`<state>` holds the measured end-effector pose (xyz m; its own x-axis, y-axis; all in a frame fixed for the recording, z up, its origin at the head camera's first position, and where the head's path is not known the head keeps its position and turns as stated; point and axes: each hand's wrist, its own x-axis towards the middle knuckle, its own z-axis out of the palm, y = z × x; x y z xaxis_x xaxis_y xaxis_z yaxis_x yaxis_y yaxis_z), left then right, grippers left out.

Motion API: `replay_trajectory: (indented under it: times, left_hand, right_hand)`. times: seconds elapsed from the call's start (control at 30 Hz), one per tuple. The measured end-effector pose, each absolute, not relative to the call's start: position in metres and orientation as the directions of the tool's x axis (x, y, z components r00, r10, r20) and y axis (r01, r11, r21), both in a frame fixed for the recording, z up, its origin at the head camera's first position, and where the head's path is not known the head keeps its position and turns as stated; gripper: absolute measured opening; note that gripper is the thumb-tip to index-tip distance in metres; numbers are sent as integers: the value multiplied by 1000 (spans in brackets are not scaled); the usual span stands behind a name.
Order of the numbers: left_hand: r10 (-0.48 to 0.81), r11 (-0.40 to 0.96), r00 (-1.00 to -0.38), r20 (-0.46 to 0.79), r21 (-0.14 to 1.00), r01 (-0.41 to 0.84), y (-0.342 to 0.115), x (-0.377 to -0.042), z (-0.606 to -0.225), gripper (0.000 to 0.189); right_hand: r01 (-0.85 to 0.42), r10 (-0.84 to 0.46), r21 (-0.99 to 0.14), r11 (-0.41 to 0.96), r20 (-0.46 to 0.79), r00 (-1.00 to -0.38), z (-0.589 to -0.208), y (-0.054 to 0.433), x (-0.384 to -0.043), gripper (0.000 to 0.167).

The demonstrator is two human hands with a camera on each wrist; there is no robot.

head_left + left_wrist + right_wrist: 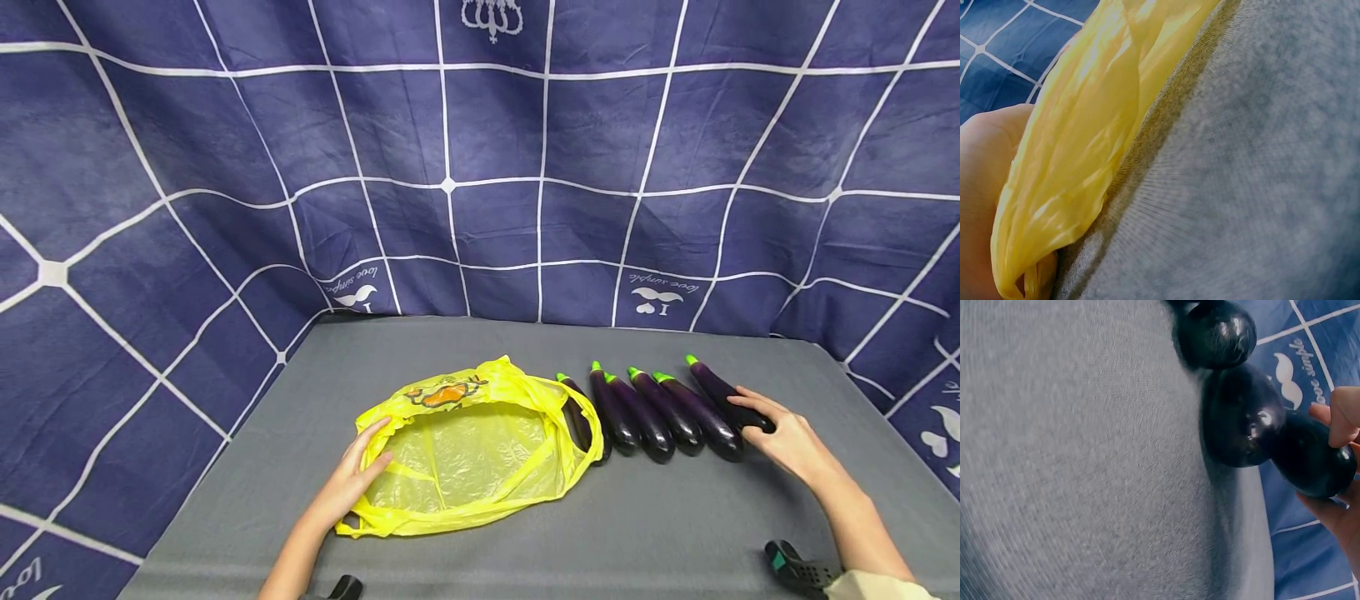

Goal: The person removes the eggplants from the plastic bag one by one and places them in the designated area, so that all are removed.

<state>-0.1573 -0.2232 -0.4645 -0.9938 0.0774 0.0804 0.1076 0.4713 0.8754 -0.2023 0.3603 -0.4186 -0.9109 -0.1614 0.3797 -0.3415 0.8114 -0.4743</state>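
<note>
A yellow plastic bag (480, 492) lies with its mouth spread toward me, an orange and black print on its upper side. At its left rim is my left hand (352, 475), thumb and fingers apart and fairly straight, touching the plastic. In the left wrist view yellow film (1085, 144) hides the fingertips. My right hand (783, 437) grips the blunt end of the rightmost eggplant (720, 392) between thumb and fingers. In the right wrist view this eggplant (1313, 456) is tilted up beside the other dark, glossy ones.
Several more eggplants (645, 421) lie in a row between bag and right hand, green stem ends pointing away. The leftmost eggplant (577, 417) is partly behind the bag's handle loop. Grey cloth (600, 533) covers the table; a blue checked curtain (495, 225) hangs behind and at both sides.
</note>
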Motion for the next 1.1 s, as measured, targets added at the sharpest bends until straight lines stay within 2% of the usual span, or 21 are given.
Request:
replay_trajectory:
  times: [0.17, 0.43, 0.67, 0.87, 0.97, 1.1]
  left_hand:
    - [82, 472, -994, 78, 875, 108, -224, -158, -464, 53]
    - [87, 479, -991, 102, 868, 131, -224, -156, -466, 52]
    - [84, 476, -988, 128, 866, 152, -224, -157, -466, 51]
    - [78, 481, -993, 93, 869, 119, -224, -157, -466, 52]
    - [75, 486, -994, 79, 868, 105, -225, -157, -468, 52]
    - [76, 490, -993, 86, 864, 112, -225, -157, -468, 52]
  right_hand:
    - [-335, -138, -482, 809, 399, -907, -429, 366, -202, 38]
    - [-277, -79, -543, 792, 360, -930, -448, 369, -199, 37]
    - [-325, -99, -547, 772, 402, -910, -451, 368, -203, 36]
    - [-330, -90, -565, 757, 409, -908, -449, 365, -200, 33]
    - [-350, -71, -565, 747, 455, -888, -446, 361, -199, 31]
    - [-404, -53, -535, 742, 554, -831, -440, 351, -197, 31]
